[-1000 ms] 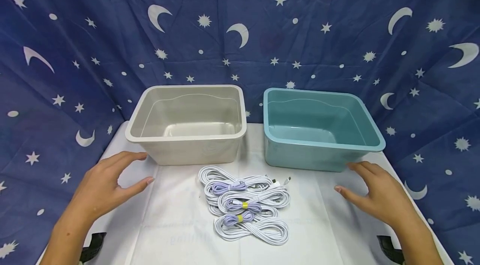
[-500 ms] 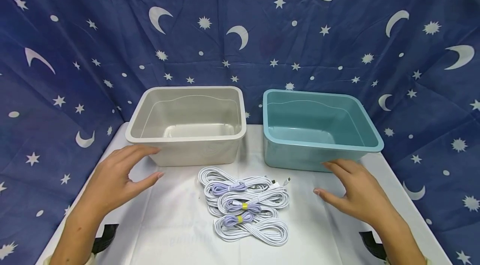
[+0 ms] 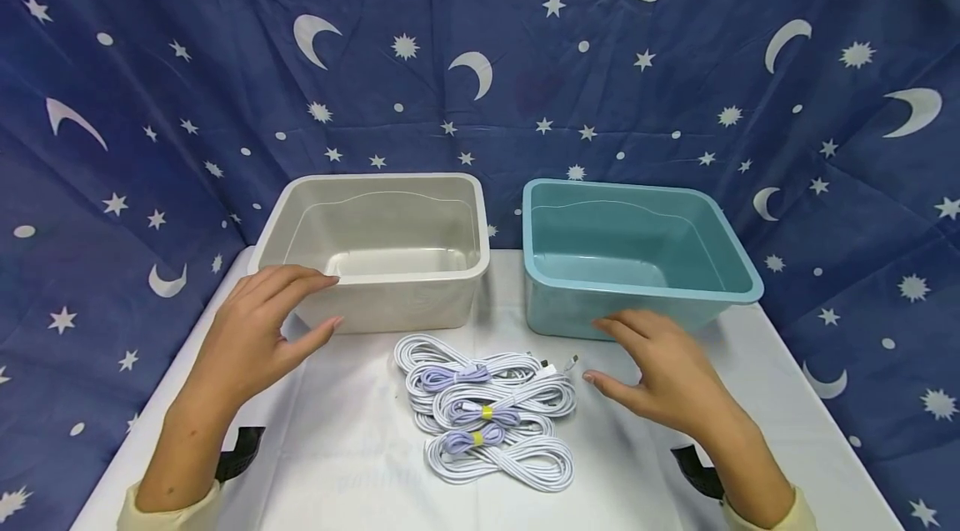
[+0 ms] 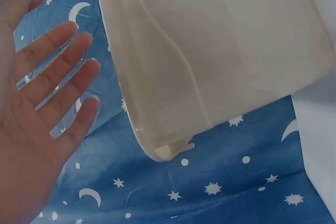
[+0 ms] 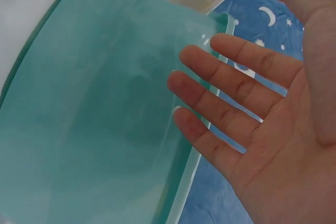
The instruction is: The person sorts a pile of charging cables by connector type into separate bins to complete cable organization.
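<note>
Bundled white cables (image 3: 525, 464) and smaller lilac cables (image 3: 453, 377) lie in a stack at the middle of the white table; two of the lilac ones have yellow ties. My left hand (image 3: 255, 339), fingers spread and holding nothing, hovers at the front left of the beige bin (image 3: 390, 302); in the left wrist view its open palm (image 4: 31, 124) faces the camera beside the bin's wall. My right hand (image 3: 663, 368), also without anything in it, is in front of the teal bin (image 3: 600, 310), its thumb pointing toward the cables. The right wrist view shows its fingers (image 5: 231, 90) overlapping the teal wall.
Both bins stand side by side at the back of the table (image 3: 360, 464), with a narrow gap between them. Behind and around hangs a dark blue cloth (image 3: 420, 81) printed with moons and stars. Small cable plugs (image 3: 551, 368) stick out at the stack's right.
Both hands have moved inward and a little upward in the head view, the right one leftward toward the cables, the left one rightward across the beige bin's front. Cables and bins stay put.
</note>
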The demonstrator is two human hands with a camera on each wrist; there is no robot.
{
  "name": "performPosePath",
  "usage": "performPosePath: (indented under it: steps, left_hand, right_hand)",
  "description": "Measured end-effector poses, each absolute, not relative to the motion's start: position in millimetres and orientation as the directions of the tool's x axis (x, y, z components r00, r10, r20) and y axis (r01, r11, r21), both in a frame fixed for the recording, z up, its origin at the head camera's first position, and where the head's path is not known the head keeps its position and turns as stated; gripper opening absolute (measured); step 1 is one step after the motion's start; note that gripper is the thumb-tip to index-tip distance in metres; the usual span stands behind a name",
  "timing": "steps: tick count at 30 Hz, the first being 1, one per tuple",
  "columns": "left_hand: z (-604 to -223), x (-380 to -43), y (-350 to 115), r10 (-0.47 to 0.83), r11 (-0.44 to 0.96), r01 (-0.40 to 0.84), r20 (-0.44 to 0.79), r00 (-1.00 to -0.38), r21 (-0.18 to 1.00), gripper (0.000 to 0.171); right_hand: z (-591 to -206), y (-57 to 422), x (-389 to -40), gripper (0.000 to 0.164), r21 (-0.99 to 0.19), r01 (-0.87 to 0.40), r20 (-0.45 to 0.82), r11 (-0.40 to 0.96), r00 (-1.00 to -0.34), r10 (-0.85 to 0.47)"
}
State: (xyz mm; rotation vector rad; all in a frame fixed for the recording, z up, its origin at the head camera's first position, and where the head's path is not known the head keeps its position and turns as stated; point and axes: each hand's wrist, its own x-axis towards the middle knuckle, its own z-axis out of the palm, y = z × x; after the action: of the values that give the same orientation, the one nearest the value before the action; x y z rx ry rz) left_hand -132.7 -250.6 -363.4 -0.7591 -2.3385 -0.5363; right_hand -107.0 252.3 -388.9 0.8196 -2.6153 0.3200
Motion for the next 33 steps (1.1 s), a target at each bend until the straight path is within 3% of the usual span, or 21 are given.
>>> performPosePath:
  steps: [13, 21, 33]
  left_hand:
    - [-374, -159, -242, 0.368, 0.833, 0.547, 0.658, -0.657, 0.08, 0.041]
    - [-380, -169, -241, 0.372, 0.814, 0.575, 0.688, -0.623, 0.081, 0.022]
    - [-383, -170, -241, 0.366, 0.813, 0.576, 0.689, -0.626, 0.091, 0.019]
  right_hand:
    - [-399, 211, -122, 0.059, -0.109, -0.669, 0.39, 0.736, -0.709, -0.587]
    - [-400, 180, -134, 0.055, -0.116, -0.727, 0.385, 0.677, -0.661, -0.644]
    - [-392, 131, -145, 0.052, -0.139, -0.771, 0.296, 0.621, -0.631, -0.717]
